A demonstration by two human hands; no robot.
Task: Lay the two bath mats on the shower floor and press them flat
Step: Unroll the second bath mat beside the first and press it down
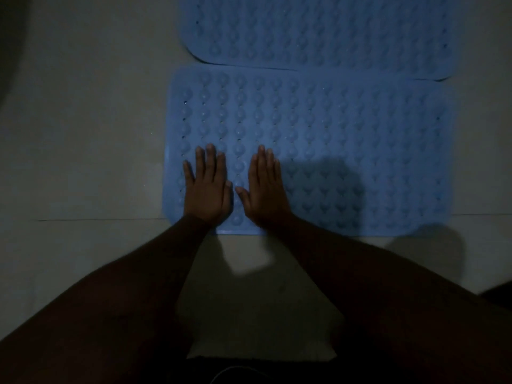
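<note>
Two blue rubber bath mats with rows of round bumps lie on the pale floor. The near mat (346, 134) fills the middle of the view. The far mat (318, 29) lies beyond it, its near edge overlapping the near mat's far edge. My left hand (207, 187) rests palm down, fingers spread, on the near mat's front left corner. My right hand (266, 189) lies flat beside it, a thumb's width to the right. Neither hand holds anything.
The scene is dim. The pale tiled floor (83, 120) stretches to the left of the mats, with a grout line (97, 219) running across at the near mat's front edge. My forearms and knees fill the bottom of the view.
</note>
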